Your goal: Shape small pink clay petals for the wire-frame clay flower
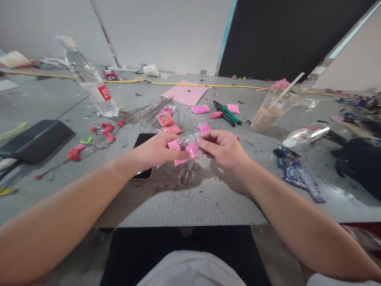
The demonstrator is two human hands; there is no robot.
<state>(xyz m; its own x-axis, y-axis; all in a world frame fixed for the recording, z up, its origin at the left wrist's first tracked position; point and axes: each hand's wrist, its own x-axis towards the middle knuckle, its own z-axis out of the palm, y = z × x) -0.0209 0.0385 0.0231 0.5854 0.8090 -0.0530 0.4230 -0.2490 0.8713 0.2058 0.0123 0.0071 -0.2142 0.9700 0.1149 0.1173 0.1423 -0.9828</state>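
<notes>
Over the near part of the table, a small clear plastic packet with pink clay-like pieces (192, 151) is held between my two hands. My left hand (159, 150) closes on its left side, next to more pink material. My right hand (222, 147) pinches the packet's clear right edge between thumb and fingers. Just below lies a thin wire loop (186, 176). A smartphone (144, 138) lies partly under my left hand. Beyond my hands are red packets (165, 119), a pink packet (200, 109) and green-handled pliers (228, 113).
At left stand a water bottle (97, 89) and a black box-like device (38, 139), near red clay pieces on wires (107, 131). Thin wires (145, 113) and a pink sheet (187, 93) lie behind. To the right are an iced drink cup (266, 113), a lying bottle (309, 134) and keychains (297, 174).
</notes>
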